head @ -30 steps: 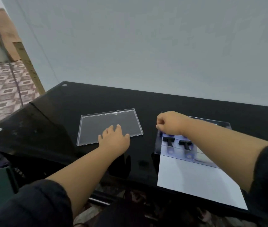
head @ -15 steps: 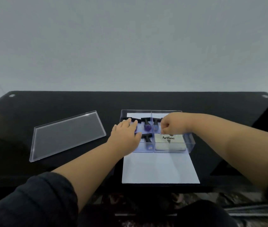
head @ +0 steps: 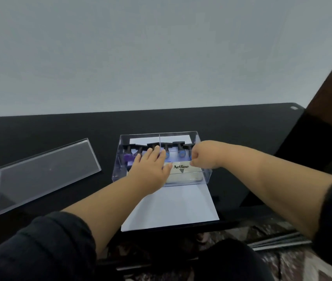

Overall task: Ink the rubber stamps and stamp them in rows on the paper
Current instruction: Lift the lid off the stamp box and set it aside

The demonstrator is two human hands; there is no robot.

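A clear plastic box (head: 118, 159) stands on the far end of a white sheet of paper (head: 171, 207). Inside it is a row of several black-handled rubber stamps (head: 180, 151), with a purple one (head: 127, 157) at the left. A white Artline ink pad (head: 181, 169) lies in the box's front right compartment. My left hand (head: 151, 169) reaches into the box with straight fingers over the stamps, its thumb next to the ink pad. My right hand (head: 203, 154) is curled, and its fingertips pinch the ink pad's right end.
The box's clear lid (head: 43, 175) lies flat on the black glass table (head: 242, 138), left of the box. A grey wall rises behind the table. A dark wooden edge (head: 331, 82) stands at the far right, and patterned floor shows below the table's front edge.
The view swung left to right, bringing the box to centre. My left hand left the lid and went into the box. My right hand shifted from the box's corner to the ink pad.
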